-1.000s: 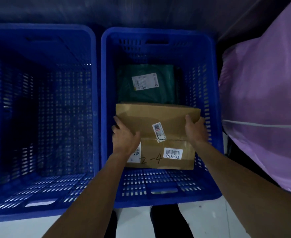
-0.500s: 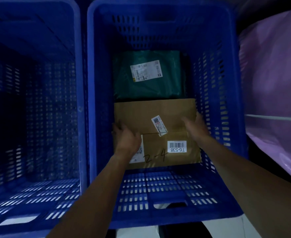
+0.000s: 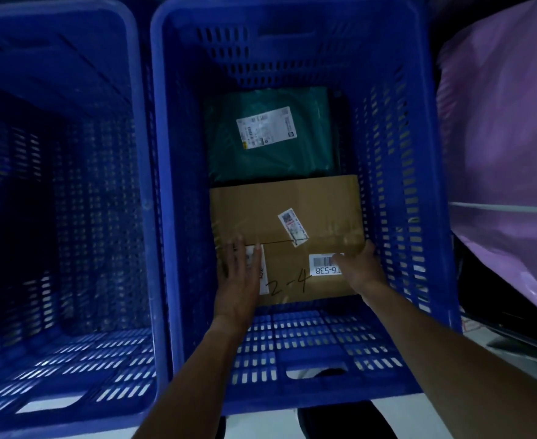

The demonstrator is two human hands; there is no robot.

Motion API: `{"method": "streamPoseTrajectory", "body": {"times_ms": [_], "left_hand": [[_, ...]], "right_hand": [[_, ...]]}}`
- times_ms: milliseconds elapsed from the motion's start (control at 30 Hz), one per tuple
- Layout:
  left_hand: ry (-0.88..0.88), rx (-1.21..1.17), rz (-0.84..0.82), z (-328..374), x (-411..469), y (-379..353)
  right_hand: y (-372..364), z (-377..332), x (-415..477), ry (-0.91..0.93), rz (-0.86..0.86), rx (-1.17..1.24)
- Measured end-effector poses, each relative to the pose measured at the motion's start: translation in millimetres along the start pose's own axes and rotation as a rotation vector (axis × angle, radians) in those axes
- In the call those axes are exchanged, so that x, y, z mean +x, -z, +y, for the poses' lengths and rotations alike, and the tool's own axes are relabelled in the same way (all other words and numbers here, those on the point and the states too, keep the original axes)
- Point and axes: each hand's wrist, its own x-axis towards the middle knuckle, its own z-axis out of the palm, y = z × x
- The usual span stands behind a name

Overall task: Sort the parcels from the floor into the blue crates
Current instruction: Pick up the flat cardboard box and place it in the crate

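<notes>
Parcels first: head view shows the brown cardboard box [image 3: 287, 239] flat on the floor of the right blue crate [image 3: 419, 172], butted against a green mailer [image 3: 270, 137] (probably to save room). Left hand [image 3: 240, 280] lies spread on its near corner, right hand [image 3: 360, 274] cups the other, neither grip pinching. Left crate [image 3: 134, 185] looks empty.

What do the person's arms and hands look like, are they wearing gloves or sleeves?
No gloves and no sleeves in view. The left hand and the right hand are bare, and both forearms are bare up to the picture's edge. No watch, ring or bracelet shows, though the light is dim.
</notes>
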Motion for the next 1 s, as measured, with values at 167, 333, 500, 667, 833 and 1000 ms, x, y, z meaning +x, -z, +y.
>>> {"method": "streamPoseTrajectory", "body": {"times_ms": [167,333,500,667,833,1000], "left_hand": [[-0.01,0.052,0.049,-7,6,2],[0.007,0.097,-0.037,-19,4,25],[-0.021,0.075,-0.075,-27,7,32],[-0.023,-0.01,-0.089,-31,6,32],[0.01,-0.04,-0.064,-26,0,40],[-0.03,-0.206,-0.023,-19,-26,70]], "right_hand": [[-2,-2,4,0.047,0.022,-0.022],[-3,-10,-6,0.032,-0.013,-0.052],[0,-14,-12,0.054,-0.03,-0.147],[-3,-18,-28,0.199,0.035,-0.37],[-8,-18,-48,0.332,0.091,-0.508],[0,-17,-80,0.356,0.028,-0.504]]}}
